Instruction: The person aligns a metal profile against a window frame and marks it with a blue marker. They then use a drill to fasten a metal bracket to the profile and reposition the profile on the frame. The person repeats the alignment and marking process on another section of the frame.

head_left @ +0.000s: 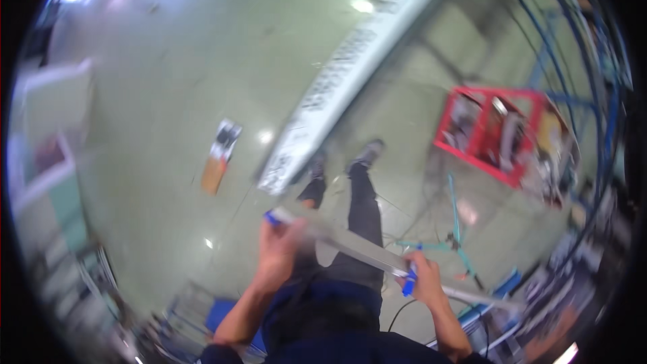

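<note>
A long, light grey bar (360, 246) with a flat, metal-like face lies across the front of my legs, sloping down to the right. Near its left end, my left hand (280, 253) is closed around it, slightly blurred, with a small blue piece (271, 218) at the fingers. My right hand (426, 280) grips the bar farther right, and another blue piece (410, 280) shows at its fingertips. What the blue pieces are, I cannot make out. Past my right hand, a thinner pale length (482, 298) runs on to the right; whether it is the same bar is unclear.
A long white beam (344, 81) with dark printing stretches away from my feet. Right of it are a red compartmented crate (482, 138) holding assorted parts, a teal-legged stand (453, 239) and blue framework (576, 101). An orange-brown and white item (219, 155) lies on the floor.
</note>
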The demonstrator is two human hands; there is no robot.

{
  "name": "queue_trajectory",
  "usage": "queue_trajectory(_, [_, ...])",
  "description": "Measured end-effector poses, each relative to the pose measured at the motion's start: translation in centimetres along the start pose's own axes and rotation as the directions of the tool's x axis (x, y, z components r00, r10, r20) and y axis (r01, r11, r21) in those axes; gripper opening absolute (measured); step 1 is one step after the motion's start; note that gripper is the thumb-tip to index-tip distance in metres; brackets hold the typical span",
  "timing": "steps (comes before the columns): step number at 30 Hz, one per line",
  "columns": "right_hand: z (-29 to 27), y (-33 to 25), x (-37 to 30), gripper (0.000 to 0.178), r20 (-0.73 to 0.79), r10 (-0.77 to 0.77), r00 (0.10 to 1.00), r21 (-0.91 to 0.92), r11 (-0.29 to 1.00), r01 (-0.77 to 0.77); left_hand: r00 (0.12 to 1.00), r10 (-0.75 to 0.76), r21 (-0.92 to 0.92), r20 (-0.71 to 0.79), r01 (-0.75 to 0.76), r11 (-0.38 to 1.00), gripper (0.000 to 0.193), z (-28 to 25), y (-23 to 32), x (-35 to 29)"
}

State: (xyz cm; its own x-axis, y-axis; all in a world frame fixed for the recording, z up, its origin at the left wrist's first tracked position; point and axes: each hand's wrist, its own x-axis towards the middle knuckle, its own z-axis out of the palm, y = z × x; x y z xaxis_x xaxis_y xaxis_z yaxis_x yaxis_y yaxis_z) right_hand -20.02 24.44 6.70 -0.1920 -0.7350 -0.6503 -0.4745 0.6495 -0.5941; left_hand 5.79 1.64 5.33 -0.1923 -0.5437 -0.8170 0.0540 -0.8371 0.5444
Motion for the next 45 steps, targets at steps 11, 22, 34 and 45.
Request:
queue_trajectory(11, [1.8, 2.0, -0.8, 0.056, 0.010, 0.131, 0.991, -0.137, 0.982, -0.128, 0.999, 0.009, -0.354, 0.043, 0.006, 0.935, 0.058, -2.3, -2.3, 0.4])
queue_trajectory(22, [2.2, -3.2, -1.4, 0.057, 0.026, 0.260, 0.965, -0.258, 0.935, -0.245, 0.996, -0.045, -0.319, 0.078, 0.068, 0.945, 0.076, -4.1, -2.2, -0.9])
queue_trajectory(34, [1.1, -3.9, -3.4, 0.055, -0.098, 0.274, 0.957, -0.103, 0.953, -0.284, 0.981, 0.084, -0.416, 0.173, -0.004, 0.909, 0.075, -3.6, -2.0, -1.3])
queue_trajectory(45, [-0.6, -6.7, -3.7, 0.085, -0.053, 0.387, 0.920, 0.045, 0.922, -0.385, 0.870, 0.229, -0.728, 0.437, 0.192, 0.658, 0.057, -3.9, -2.3, -0.5])
